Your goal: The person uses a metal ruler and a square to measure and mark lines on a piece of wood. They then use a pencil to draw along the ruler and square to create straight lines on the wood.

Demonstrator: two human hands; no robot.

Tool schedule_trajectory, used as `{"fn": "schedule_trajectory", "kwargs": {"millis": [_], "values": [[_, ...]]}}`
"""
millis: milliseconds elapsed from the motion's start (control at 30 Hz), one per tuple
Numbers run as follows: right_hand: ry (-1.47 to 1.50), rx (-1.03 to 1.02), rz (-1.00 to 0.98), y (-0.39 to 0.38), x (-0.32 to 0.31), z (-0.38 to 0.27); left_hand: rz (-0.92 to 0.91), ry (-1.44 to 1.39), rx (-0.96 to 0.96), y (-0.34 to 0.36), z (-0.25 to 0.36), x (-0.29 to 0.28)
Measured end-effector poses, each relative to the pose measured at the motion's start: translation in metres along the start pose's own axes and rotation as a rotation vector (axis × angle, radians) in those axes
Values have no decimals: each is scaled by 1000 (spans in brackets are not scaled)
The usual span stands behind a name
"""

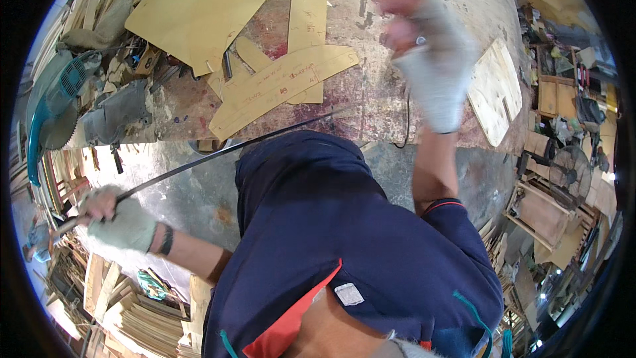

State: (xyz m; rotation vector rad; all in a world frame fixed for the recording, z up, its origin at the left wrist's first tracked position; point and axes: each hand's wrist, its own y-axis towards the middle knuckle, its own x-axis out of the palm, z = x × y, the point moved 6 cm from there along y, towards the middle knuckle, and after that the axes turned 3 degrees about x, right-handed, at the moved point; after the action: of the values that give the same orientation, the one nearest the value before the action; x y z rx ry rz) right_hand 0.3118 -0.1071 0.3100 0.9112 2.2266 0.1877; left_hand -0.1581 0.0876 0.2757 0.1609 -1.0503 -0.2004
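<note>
Dark strip (225, 150), off-white gloves (438, 83), yellow template (285, 88) with red marks, navy shirt (318, 219)

Reads as woodworking shop. Judging by scarred, stained workbench (371, 59), marked yellow cutouts (285, 86) on top, slotted pale board (497, 93) at right end, teal saw (45, 96) with toothed round blade (61, 131) at left, stacked wood strips (149, 321) lower left.

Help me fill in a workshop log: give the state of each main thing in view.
Left hand: gloved, closed on the dark strip.
Dark strip: aslant.
Right hand: gloved, blurred; grip unclear.
Yellow sheets: lying flat, some overlapping.
Pale board: lying flat, slotted.
Workbench: worn, stained.
Teal saw: blade exposed; running unclear.
Fan: caged; spinning unclear.
</note>
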Motion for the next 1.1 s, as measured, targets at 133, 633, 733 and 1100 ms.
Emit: {"fn": "schedule_trajectory", "kwargs": {"millis": [133, 633, 733, 1100], "values": [[205, -179, 264, 24, -53, -13, -17, 188, 210, 7, 70, 5], [112, -25, -444, -30, 60, 10, 29, 352, 187, -8, 16, 55], [253, 46, -661, -91, 119, 41, 99, 320, 185, -12, -57, 68], [298, 859, -293, -185, 110, 155, -84, 1185, -347, -25, -242, -61]]}}
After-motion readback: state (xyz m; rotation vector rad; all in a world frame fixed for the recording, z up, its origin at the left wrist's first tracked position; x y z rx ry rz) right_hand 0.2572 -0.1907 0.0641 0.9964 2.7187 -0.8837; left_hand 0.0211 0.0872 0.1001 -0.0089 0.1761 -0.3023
